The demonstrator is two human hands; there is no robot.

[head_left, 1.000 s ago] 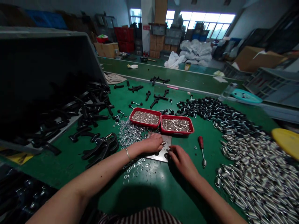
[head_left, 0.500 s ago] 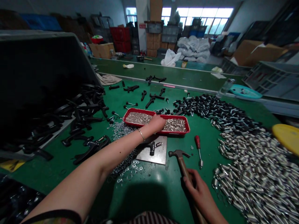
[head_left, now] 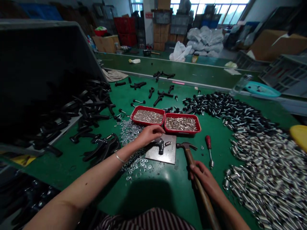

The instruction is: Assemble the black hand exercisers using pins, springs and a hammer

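One hammer (head_left: 201, 191) beside metal plate (head_left: 169, 157)

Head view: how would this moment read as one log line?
left hand: at metal plate far-left corner, grip unclear | right hand: around hammer | on plate: black part, spring

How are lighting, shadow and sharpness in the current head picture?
Head view: windows glare nearly white; a highlight on the green table below the metal plate, a dark shadow nearer the wearer; the grey crate's interior nearly black; background soft, edges stretched.
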